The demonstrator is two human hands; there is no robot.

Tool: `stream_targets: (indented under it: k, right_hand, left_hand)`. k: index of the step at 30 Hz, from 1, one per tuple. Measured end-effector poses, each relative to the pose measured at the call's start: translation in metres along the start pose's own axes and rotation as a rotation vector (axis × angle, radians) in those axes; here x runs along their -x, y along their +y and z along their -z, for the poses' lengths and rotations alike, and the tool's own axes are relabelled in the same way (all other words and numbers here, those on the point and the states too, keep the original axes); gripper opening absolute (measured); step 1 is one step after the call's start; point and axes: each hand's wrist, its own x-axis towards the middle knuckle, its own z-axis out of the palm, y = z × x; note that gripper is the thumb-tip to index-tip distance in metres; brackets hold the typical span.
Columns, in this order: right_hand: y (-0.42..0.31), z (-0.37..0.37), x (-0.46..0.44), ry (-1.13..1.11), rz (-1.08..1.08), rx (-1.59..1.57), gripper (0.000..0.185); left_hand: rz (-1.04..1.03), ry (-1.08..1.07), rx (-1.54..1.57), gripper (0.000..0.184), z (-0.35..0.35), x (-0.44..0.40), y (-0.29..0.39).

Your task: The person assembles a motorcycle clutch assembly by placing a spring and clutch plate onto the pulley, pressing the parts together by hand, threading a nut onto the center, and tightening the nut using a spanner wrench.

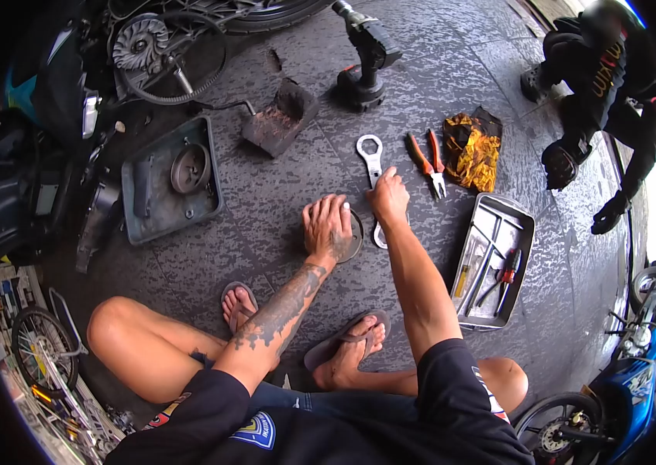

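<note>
The left hand (328, 226) is lying palm down over a disc (357, 235) just beside the wrench (370, 147), its fingers partly bent; whether they are gripping the rim, one cannot tell. The right hand (389, 195) is closing around the wrench's middle, leaving both ring ends showing on the floor (266, 201). Pliers (439, 183) are lying near the wrench, the stained cloth (473, 151) just beyond them. Farther from the wrench, a tray (529, 229) is holding a screwdriver (508, 273).
</note>
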Motion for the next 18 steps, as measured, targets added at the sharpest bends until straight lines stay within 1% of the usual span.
stream_targets:
  k: [1, 2, 3, 5, 6, 7, 9, 10, 11, 13, 14, 15, 16, 17, 18]
  right_hand:
    - [-0.002, 0.005, 0.001, -0.015, -0.009, -0.011, 0.056]
    - [-0.002, 0.009, 0.000, -0.028, 0.011, -0.014, 0.063]
    - [-0.001, 0.015, -0.001, -0.080, 0.011, -0.029, 0.061]
    - [0.004, 0.020, -0.003, -0.079, 0.007, -0.056, 0.056]
    - [0.007, 0.021, -0.001, -0.012, 0.002, -0.045, 0.047]
    - [0.011, 0.023, -0.003, -0.013, 0.006, -0.042, 0.047]
    - [0.023, 0.026, -0.011, -0.008, -0.136, -0.159, 0.038]
    - [0.033, 0.022, -0.011, 0.100, -0.117, -0.220, 0.036]
    - [0.040, 0.025, -0.010, 0.141, -0.100, -0.329, 0.037]
    - [0.048, 0.036, 0.006, 0.319, -0.117, -0.539, 0.035]
    - [0.047, 0.050, 0.018, 0.287, -0.206, -0.848, 0.031]
    - [0.047, 0.060, 0.035, 0.237, -0.294, -1.152, 0.027]
    - [0.049, 0.058, 0.057, 0.373, -0.217, -1.142, 0.023]
    - [0.043, 0.061, 0.077, 0.447, -0.240, -1.299, 0.021]
    - [0.036, 0.064, 0.097, 0.530, -0.254, -1.454, 0.020]
  left_hand:
    - [0.011, 0.014, 0.076, 0.029, 0.002, 0.001, -0.001]
    - [0.063, 0.016, 0.180, 0.032, 0.003, 0.000, -0.002]
    - [0.073, 0.023, 0.177, 0.032, 0.006, 0.000, -0.005]
    - [0.180, 0.020, 0.462, 0.035, 0.013, -0.003, -0.005]
    - [0.194, 0.036, 0.509, 0.037, 0.016, -0.003, -0.004]
    - [0.198, 0.040, 0.511, 0.037, 0.018, -0.001, -0.004]
    - [0.291, 0.072, 0.800, 0.040, 0.020, -0.002, -0.005]
    - [0.304, 0.116, 0.888, 0.043, 0.020, -0.003, -0.010]
    - [0.316, 0.165, 1.046, 0.044, 0.017, -0.006, -0.018]
    - [0.377, 0.268, 0.884, 0.044, 0.020, -0.002, -0.027]
    - [0.422, 0.336, 0.874, 0.043, 0.027, 0.001, -0.018]
    - [0.484, 0.322, 0.866, 0.044, 0.035, 0.008, -0.003]
    - [0.494, 0.231, 0.910, 0.045, 0.037, 0.019, 0.013]
    - [0.496, 0.145, 0.954, 0.047, 0.038, 0.027, 0.029]
    - [0.641, 0.022, 1.133, 0.049, 0.044, 0.032, 0.053]
